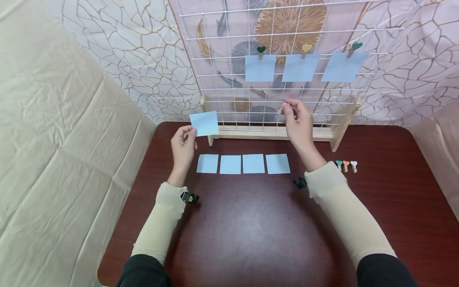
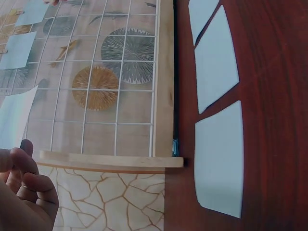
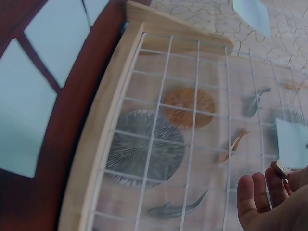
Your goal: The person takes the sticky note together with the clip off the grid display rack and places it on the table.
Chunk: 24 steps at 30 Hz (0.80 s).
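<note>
My left hand point(image 1: 184, 147) pinches a light blue paper square point(image 1: 205, 123) by its lower left corner, raised in front of the rack's left end. In my right hand point(image 1: 300, 125), thumb and fingertips pinch a small wooden clothespin point(image 3: 279, 169) with a pink heart, close in front of the white wire grid point(image 1: 229, 75). Higher on the grid hang three blue squares: a left one point(image 1: 260, 68) and a right one point(image 1: 345, 67) under green heart clothespins, and a middle one point(image 1: 300, 67) under a yellow heart clothespin point(image 1: 306, 48).
Several blue squares point(image 1: 230, 164) lie in a row on the dark red table point(image 1: 244, 223). Heart clothespins point(image 1: 346, 165) stand in a line beside my right forearm, which partly hides them. The grid's wooden base point(image 1: 251, 134) stands at the table's back edge.
</note>
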Available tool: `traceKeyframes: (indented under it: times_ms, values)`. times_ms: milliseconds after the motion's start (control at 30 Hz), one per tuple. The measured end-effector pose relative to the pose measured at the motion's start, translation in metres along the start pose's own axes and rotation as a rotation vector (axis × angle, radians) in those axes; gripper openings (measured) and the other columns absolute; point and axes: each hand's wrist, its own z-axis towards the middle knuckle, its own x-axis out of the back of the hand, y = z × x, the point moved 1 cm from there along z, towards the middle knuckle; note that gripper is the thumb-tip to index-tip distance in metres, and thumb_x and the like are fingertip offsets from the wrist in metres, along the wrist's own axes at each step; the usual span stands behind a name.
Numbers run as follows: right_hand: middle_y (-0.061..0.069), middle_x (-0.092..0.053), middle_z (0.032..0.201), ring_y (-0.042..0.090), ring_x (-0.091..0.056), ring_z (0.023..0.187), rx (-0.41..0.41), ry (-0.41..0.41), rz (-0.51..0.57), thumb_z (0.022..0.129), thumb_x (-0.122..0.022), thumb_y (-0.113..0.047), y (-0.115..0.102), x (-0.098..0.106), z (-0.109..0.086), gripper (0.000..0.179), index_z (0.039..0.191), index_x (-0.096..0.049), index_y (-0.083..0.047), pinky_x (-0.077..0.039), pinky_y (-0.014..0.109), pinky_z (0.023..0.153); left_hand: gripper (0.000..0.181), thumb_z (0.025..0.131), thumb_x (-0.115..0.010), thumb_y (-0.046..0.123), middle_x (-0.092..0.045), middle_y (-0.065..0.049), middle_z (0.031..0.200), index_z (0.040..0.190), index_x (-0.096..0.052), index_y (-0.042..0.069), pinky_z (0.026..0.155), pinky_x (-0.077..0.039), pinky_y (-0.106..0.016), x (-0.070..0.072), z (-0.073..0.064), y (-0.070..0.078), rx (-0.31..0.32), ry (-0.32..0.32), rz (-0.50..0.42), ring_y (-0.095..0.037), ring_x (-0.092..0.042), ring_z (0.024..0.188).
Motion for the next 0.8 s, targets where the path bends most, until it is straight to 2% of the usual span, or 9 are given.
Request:
traceKeyframes:
  times_ms: [167, 233, 500, 700, 800]
  values:
    - [-0.005, -0.07, 0.092, 0.003, -0.065, 0.081, -0.032, 0.026, 0.01, 0.11, -0.058, -0.013, 0.011, 0.013, -0.005, 0.029, 0.126, -0.065, 0.01, -0.053, 0.016, 0.07, 0.016, 0.103, -0.061, -0.003, -0.07, -0.015, 0.087, 0.111, -0.063, -0.017, 0.049, -0.041, -0.018, 0.004, -0.005, -0.006, 0.021, 0.015, -0.023, -0.01, -0.048, 0.049]
    - [-0.011, -0.068, 0.09, 0.005, -0.065, 0.084, -0.045, 0.029, 0.021, 0.11, -0.057, -0.013, 0.015, 0.018, -0.007, 0.029, 0.126, -0.064, 0.01, -0.053, 0.016, 0.07, 0.016, 0.103, -0.06, -0.004, -0.07, -0.017, 0.086, 0.111, -0.062, -0.018, 0.049, -0.04, -0.018, 0.005, -0.007, -0.006, 0.031, 0.017, -0.024, -0.011, -0.048, 0.048]
    - [-0.009, -0.069, 0.091, 0.008, -0.065, 0.082, -0.094, 0.072, 0.018, 0.109, -0.058, -0.014, 0.025, 0.036, -0.016, 0.029, 0.126, -0.064, 0.009, -0.054, 0.016, 0.072, 0.015, 0.102, -0.061, -0.005, -0.071, -0.011, 0.083, 0.109, -0.063, -0.018, 0.051, -0.041, -0.017, 0.004, -0.022, 0.018, 0.059, 0.009, -0.01, -0.013, -0.049, 0.05]
    - [-0.013, -0.066, 0.089, 0.003, -0.064, 0.079, -0.08, 0.094, 0.02, 0.109, -0.058, -0.011, 0.034, 0.05, -0.022, 0.031, 0.128, -0.062, 0.014, -0.054, 0.014, 0.071, 0.015, 0.102, -0.061, -0.004, -0.071, -0.005, 0.082, 0.109, -0.063, -0.018, 0.05, -0.041, -0.017, 0.006, -0.026, 0.018, 0.073, 0.014, -0.009, -0.012, -0.049, 0.05]
    - [-0.015, -0.067, 0.087, 0.001, -0.063, 0.079, -0.08, 0.109, 0.035, 0.109, -0.058, -0.009, 0.039, 0.058, -0.024, 0.03, 0.127, -0.061, 0.015, -0.053, 0.013, 0.07, 0.015, 0.102, -0.061, -0.004, -0.072, -0.008, 0.083, 0.108, -0.064, -0.017, 0.05, -0.041, -0.017, 0.007, -0.028, 0.018, 0.074, 0.014, -0.001, -0.013, -0.049, 0.05]
